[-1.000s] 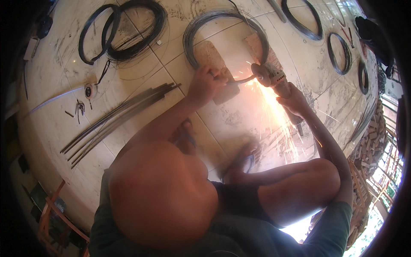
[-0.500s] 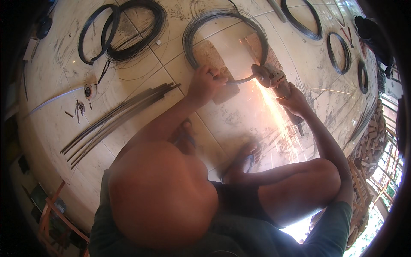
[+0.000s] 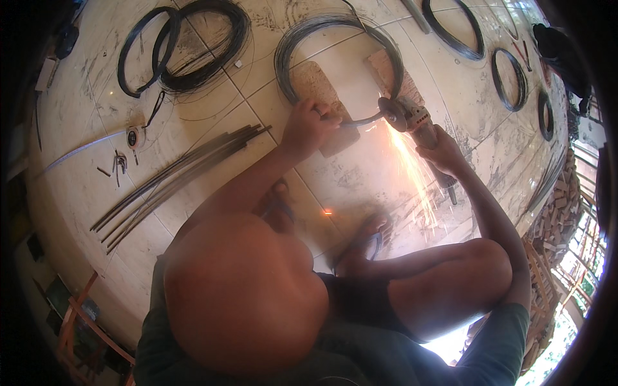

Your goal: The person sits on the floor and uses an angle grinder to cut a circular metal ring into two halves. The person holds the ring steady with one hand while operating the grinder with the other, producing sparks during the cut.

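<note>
My left hand (image 3: 311,125) is closed around the near side of a coil of dark wire (image 3: 315,24) that rests across two bricks, the left brick (image 3: 320,80) and the right brick (image 3: 381,67). An angle grinder (image 3: 421,127) is held in my right hand (image 3: 444,154), fingers wrapped round its body. Its cutting disc (image 3: 394,114) meets the coil's wire just right of my left hand, and orange sparks (image 3: 412,170) stream toward my right foot. The exact cut is hidden by glare and the disc.
Cut wire rods (image 3: 187,170) lie left of my arm, beside a tape measure (image 3: 133,137) and several short pieces (image 3: 120,162). More wire coils (image 3: 238,38) lie at far left, others (image 3: 510,80) at far right. Stacked wood pieces (image 3: 557,199) stand at the right edge.
The spark stream has become narrower, and a glowing spot now shows on the floor between my feet. Both hands and the grinder stay nearly in place.
</note>
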`<state>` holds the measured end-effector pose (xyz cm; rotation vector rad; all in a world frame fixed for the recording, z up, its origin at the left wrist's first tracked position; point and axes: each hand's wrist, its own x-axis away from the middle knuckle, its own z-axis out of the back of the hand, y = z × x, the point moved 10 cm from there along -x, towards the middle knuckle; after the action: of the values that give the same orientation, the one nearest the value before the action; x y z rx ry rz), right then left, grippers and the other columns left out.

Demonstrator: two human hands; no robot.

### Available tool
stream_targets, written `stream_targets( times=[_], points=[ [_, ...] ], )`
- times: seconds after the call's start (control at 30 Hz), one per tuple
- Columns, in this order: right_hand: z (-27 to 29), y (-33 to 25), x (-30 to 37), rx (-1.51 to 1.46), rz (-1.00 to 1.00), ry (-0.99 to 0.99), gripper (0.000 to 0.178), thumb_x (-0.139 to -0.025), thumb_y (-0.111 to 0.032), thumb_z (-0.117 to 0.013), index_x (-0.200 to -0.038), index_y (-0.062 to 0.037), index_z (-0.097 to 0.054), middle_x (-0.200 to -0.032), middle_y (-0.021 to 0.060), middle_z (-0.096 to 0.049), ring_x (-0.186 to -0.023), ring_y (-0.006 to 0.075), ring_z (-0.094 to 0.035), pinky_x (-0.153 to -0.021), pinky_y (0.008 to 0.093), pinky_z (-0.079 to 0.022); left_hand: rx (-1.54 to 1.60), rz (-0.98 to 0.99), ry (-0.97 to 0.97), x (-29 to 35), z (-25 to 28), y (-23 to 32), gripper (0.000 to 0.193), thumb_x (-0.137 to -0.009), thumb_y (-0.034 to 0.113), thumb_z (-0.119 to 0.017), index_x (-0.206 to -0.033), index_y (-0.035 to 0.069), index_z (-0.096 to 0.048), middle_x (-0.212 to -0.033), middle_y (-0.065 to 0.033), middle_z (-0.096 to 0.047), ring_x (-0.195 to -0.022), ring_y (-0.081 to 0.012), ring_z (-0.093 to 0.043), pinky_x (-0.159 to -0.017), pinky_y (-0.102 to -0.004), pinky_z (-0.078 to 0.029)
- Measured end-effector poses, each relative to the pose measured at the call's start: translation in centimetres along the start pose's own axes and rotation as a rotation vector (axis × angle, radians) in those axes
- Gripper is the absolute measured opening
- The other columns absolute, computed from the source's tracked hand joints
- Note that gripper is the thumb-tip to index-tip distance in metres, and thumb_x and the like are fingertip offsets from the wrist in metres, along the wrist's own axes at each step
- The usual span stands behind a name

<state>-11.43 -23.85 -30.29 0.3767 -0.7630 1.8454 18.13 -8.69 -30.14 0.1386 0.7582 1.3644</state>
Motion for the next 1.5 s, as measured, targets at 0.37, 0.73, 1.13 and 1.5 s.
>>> stream_targets(
  times=[0.37,0.73,1.13,1.5],
  points=[
    [0.2,-0.3,0.1,-0.067,0.042,0.023,0.058,-0.080,-0.032,-0.079,-0.125,-0.0025,-0.059,-0.107,0.0184,-0.071,-0.099,0.0330,-0.070,-0.088,0.0449,-0.054,-0.018,-0.022,0.014,0.1,0.0,0.1,0.023,-0.079,0.020,-0.084,-0.102,0.021,-0.082,-0.098,0.0015,-0.061,-0.096,-0.0228,-0.057,-0.088,-0.0423,-0.048],
    [-0.1,0.6,-0.4,-0.028,-0.011,-0.008,0.060,-0.079,-0.033,-0.080,-0.125,-0.0015,-0.059,-0.107,0.0198,-0.071,-0.099,0.0337,-0.070,-0.087,0.0449,-0.053,-0.022,-0.027,0.017,-0.1,-0.1,0.3,0.022,-0.080,0.019,-0.083,-0.102,0.021,-0.082,-0.096,0.0016,-0.062,-0.096,-0.0238,-0.057,-0.086,-0.0432,-0.048],
    [-0.3,0.5,-0.6,-0.077,0.042,-0.007,0.076,-0.074,-0.042,-0.081,-0.129,0.0041,-0.055,-0.109,0.0309,-0.070,-0.103,0.0463,-0.069,-0.087,0.0505,-0.054,-0.021,-0.019,0.014,0.1,-0.4,-0.1,0.022,-0.079,0.021,-0.084,-0.101,0.021,-0.082,-0.097,0.0004,-0.062,-0.096,-0.0242,-0.057,-0.087,-0.0441,-0.048],
    [0.1,0.2,-0.1,-0.028,0.030,0.002,0.076,-0.076,-0.044,-0.080,-0.129,0.0042,-0.055,-0.107,0.0297,-0.070,-0.100,0.0453,-0.070,-0.087,0.0506,-0.054,-0.039,-0.043,0.020,0.0,-0.3,0.4,0.023,-0.077,0.020,-0.084,-0.100,0.021,-0.082,-0.097,0.0011,-0.062,-0.095,-0.0239,-0.058,-0.085,-0.0442,-0.049]
  ],
)
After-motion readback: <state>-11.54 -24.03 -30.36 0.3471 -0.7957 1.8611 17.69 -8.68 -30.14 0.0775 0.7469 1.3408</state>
